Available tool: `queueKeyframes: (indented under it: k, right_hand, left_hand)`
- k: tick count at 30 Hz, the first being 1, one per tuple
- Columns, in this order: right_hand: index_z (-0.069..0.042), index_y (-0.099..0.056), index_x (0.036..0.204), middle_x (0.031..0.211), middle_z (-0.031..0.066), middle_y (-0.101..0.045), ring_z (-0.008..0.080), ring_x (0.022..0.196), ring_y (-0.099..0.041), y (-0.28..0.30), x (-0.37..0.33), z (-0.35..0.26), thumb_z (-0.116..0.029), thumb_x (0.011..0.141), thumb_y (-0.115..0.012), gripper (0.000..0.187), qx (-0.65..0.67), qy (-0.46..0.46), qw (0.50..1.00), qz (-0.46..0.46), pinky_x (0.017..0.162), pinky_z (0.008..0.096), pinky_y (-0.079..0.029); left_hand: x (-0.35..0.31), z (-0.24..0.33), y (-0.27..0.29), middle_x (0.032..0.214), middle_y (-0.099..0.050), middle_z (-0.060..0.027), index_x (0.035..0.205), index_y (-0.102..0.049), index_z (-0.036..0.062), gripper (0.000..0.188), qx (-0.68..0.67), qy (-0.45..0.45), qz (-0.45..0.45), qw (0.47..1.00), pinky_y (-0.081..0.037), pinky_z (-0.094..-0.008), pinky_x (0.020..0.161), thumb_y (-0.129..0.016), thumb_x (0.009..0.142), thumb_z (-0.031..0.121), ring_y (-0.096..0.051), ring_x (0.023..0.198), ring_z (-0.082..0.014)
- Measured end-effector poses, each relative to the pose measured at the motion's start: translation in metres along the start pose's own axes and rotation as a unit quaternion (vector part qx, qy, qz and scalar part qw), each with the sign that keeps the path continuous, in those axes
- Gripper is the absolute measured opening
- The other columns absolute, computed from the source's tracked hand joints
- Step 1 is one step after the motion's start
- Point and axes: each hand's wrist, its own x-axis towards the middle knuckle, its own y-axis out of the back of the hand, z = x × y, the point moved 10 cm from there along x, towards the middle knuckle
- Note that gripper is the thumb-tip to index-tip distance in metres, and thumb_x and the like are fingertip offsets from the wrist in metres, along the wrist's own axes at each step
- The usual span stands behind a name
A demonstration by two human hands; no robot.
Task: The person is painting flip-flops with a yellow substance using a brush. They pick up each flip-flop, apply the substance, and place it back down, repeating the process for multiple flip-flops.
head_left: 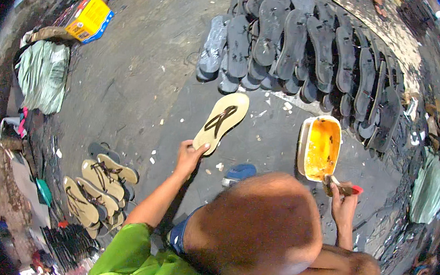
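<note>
Left hand (191,155) grips a tan sandal (221,122); right hand (343,202) holds a glue brush (338,187) at the tub (321,147). Several finished sandals (100,187) lie stacked, many black soles (303,45) remain.

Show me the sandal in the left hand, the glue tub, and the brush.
sandal (221,120), head view, mid footbed by the straps
glue tub (305,140), head view, left rim
brush (343,189), head view, handle

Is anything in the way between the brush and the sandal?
Nothing visible: between the red-handled brush in the right hand and the tan flat sandal in the left hand lies only grey floor.
</note>
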Motion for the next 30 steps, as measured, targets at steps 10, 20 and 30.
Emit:
queueKeyframes:
  k: [10,20,30]
  right_hand:
    - [0.001,-0.069,0.100,0.083,0.0142,-0.062,0.0269,0.075,-0.062,0.007,0.002,-0.021,-0.005,0.087,-0.072,0.014,0.036,0.053,0.995,0.071,0.070,0.0355,-0.049]
    - [-0.004,-0.069,0.096,0.083,0.0129,-0.065,0.0289,0.077,-0.066,-0.001,-0.024,0.028,-0.021,0.087,-0.074,0.019,-0.125,-0.034,0.992,-0.006,0.072,0.0375,-0.052]
    - [0.000,-0.068,0.106,0.096,0.0041,-0.068,0.0125,0.086,-0.061,0.040,0.058,-0.096,-0.023,0.093,-0.070,0.027,0.508,0.012,0.854,0.116,0.079,0.0311,-0.049]
  left_hand:
    - [0.004,0.137,-0.064,0.143,-0.045,-0.0278,0.134,-0.054,0.0030,0.080,0.326,-0.388,0.073,0.859,-0.039,-0.0501,0.106,-0.082,0.074,0.048,-0.046,0.128,-0.0454]
    - [-0.028,0.176,-0.092,0.109,-0.069,-0.0093,0.124,-0.059,0.0034,0.047,-0.183,-0.151,-0.221,0.946,-0.053,-0.0278,0.078,-0.068,0.092,0.037,-0.065,0.089,-0.0125]
    - [-0.128,0.353,-0.233,0.114,-0.069,-0.0113,0.131,-0.055,0.0046,0.065,-0.321,-0.256,-0.410,0.815,-0.056,-0.0367,0.086,-0.057,0.094,0.059,-0.067,0.101,-0.0206]
